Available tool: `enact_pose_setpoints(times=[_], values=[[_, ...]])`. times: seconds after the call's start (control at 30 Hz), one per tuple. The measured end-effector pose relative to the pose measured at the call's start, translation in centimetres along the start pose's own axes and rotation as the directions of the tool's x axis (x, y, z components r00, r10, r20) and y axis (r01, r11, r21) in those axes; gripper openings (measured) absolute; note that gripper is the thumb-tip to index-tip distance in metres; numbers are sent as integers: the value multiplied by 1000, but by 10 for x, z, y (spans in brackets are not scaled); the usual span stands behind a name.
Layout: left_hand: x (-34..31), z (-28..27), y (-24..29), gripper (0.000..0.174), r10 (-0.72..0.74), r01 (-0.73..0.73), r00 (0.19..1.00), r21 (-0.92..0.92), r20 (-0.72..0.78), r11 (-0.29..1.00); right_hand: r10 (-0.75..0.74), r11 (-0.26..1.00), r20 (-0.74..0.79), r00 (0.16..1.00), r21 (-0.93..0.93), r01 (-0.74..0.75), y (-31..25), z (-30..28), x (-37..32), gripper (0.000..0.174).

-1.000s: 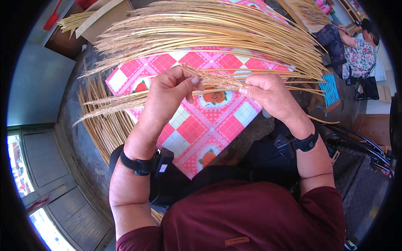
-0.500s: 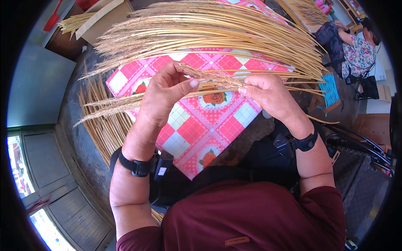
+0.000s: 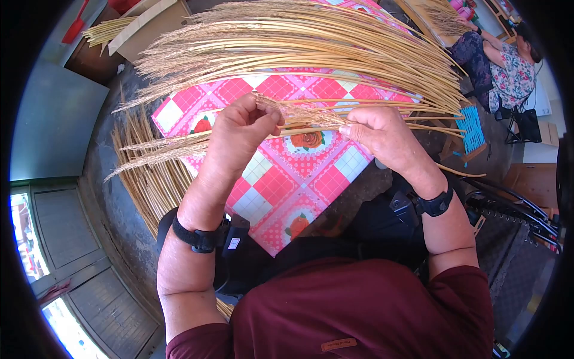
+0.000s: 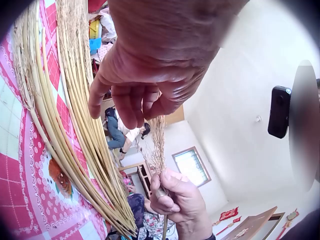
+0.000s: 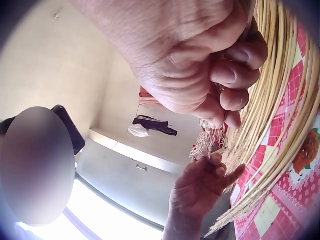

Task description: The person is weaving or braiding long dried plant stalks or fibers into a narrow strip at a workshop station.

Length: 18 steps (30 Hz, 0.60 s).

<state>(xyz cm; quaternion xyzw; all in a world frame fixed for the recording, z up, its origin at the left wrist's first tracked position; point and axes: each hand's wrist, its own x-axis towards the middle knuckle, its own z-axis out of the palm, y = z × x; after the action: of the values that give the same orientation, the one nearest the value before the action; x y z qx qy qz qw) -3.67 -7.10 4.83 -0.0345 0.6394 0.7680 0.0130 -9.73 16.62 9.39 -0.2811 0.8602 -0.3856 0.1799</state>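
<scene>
Fingers and thumb of my left hand (image 3: 242, 125) pinch the tip of a feathery reed plume (image 3: 311, 113) above the table. My right hand (image 3: 385, 134) grips the reed's stalk just below the plume; in the left wrist view, that stalk (image 4: 165, 227) comes out beneath the right fist. Between the two hands the plume stretches nearly level in the head view. Under it, a few loose reeds (image 3: 173, 154) lie across the pink patterned tablecloth (image 3: 272, 185). A broad heap of long reeds (image 3: 359, 57) spreads just beyond them, plumes toward the left.
Another bundle of reeds (image 3: 143, 179) lies on the floor at the left. A stool with a blue woven seat (image 3: 471, 128) stands by the stalk ends. At the far right sits a person in a floral top (image 3: 513, 81). A cardboard box (image 3: 149, 30) is at the back left.
My left thumb, spread away from the fingers half a second ago, has come back against them at the plume's tip. The right hand keeps its grip, nearly unmoved.
</scene>
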Motion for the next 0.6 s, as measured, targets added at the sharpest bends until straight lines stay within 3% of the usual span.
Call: enact_pose_setpoints(times=[0.1,0.2,0.3,0.4,0.5,0.53,0.6], values=[[0,3,-1,4,14,7,996,250,-83,968,8,1000,7,1000,18,-8,0,2,0,21],[-1,6,6,4,82,4,987,539,-135,842,89,994,50,995,59,-92,-7,3,-1,20],[1,5,0,3,161,-43,977,601,-144,798,113,992,73,991,56,-117,-6,4,-1,20],[7,-3,-3,11,379,-112,910,784,-166,611,74,993,48,996,87,-78,-3,4,-2,20],[13,-14,-1,7,255,-35,914,565,-315,825,21,996,21,1000,85,-23,1,0,-2,20],[12,-13,8,5,100,45,935,392,-341,919,5,997,13,1000,71,-5,2,-1,-2,20],[11,-18,8,4,94,-17,958,274,-271,962,23,998,17,1000,59,-24,4,-3,-3,20]])
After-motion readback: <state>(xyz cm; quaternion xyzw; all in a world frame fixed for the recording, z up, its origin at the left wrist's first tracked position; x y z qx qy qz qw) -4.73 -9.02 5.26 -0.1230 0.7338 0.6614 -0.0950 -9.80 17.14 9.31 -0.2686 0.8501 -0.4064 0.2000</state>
